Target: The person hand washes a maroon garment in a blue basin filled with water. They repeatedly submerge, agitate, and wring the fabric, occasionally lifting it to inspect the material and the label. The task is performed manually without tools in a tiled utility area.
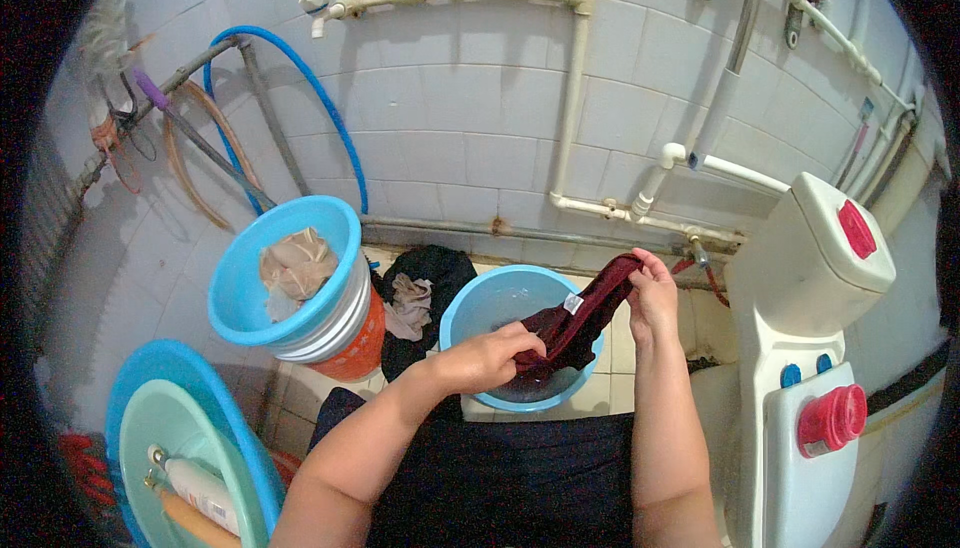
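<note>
A dark red garment (592, 320) with a small white tag is stretched at a slant over a light blue basin (456, 310) on the floor. Its lower end is pinched in my left hand (487, 357), just above the basin's near left part. Higher up and farther right, my right hand (654, 298) grips the other end with thumb and fingers. Part of the garment hangs down into the basin, where water seems to lie. Left of the basin, a beige cloth (408, 309) rests on a heap of black cloth (452, 270).
A blue basin (228, 298) holding beige cloth sits on an orange-and-white bucket (352, 343). Nearer left, a green basin (140, 438) with bottles leans inside a larger blue one (128, 380). The toilet (780, 278), with a red jar (832, 421) on its lid, stands right. Pipes (570, 98) run along the wall.
</note>
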The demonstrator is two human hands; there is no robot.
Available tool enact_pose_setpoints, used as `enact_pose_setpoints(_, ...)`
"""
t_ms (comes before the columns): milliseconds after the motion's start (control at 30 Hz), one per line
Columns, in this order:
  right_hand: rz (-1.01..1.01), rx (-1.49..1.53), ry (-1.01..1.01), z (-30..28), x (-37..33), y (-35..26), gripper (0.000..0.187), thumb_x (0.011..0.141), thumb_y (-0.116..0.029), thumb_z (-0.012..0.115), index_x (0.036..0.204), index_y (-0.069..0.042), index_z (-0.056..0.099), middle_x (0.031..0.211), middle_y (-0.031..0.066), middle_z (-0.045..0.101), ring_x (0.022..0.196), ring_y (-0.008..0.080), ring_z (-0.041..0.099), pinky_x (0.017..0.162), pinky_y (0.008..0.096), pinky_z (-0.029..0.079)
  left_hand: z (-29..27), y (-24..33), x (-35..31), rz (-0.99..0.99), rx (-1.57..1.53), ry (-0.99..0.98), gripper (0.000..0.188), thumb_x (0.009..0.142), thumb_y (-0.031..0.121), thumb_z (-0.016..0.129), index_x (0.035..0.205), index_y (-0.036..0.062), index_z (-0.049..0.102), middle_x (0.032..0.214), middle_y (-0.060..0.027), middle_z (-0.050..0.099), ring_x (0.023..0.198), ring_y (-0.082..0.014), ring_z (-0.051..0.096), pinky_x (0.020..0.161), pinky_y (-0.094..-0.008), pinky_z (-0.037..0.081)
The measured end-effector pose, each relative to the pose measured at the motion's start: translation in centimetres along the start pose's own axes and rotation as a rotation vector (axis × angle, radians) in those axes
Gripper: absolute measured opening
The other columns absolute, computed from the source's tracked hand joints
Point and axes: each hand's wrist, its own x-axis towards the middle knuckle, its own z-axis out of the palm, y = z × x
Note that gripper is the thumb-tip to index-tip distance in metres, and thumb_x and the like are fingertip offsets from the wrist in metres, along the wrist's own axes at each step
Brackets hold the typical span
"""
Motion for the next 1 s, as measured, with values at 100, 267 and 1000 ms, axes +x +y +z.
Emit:
enact_pose_setpoints(100,0.002,0.008,0.000,-0.5,0.3,0.2,0.031,0.081,0.008,0.046,0.111,-0.001,0.051,0.097,0.0077,0.057,0.083,0.0175,0.059,0.072,0.0283,0.050,0.6,-0.5,0.0,-0.080,0.033,-0.033,0.033,0.074,-0.003,0.050,0.106,0.0074,0.049,0.104,-0.0138,0.050,0.099,-0.0334,0.052,0.086,-0.0387,0.043)
enact_pose_setpoints(267,-0.013,0.010,-0.008,-0.1,0.0,0.0,0.031,0.081,0.008,0.047,0.110,-0.002,0.052,0.096,0.0069,0.058,0.083,0.0169,0.059,0.072,0.0273,0.050,0.3,-0.9,-0.2,-0.118,0.127,-0.076,0.028,0.078,0.007,0.057,0.104,0.0072,0.049,0.099,-0.0147,0.054,0.094,-0.0336,0.055,0.080,-0.0399,0.046)
enact_pose_setpoints(1000,-0.008,-0.477,-0.165,0.5,-1.5,-1.7,0.021,0.077,0.000,0.047,0.095,-0.004,0.057,0.083,0.0010,0.057,0.077,0.0112,0.052,0.069,0.0228,0.040,-4.2,-3.9,-0.7,-0.471,0.163,0.776,0.017,0.079,0.020,0.063,0.092,0.0087,0.066,0.080,-0.0110,0.062,0.074,-0.0237,0.061,0.067,-0.0338,0.048)
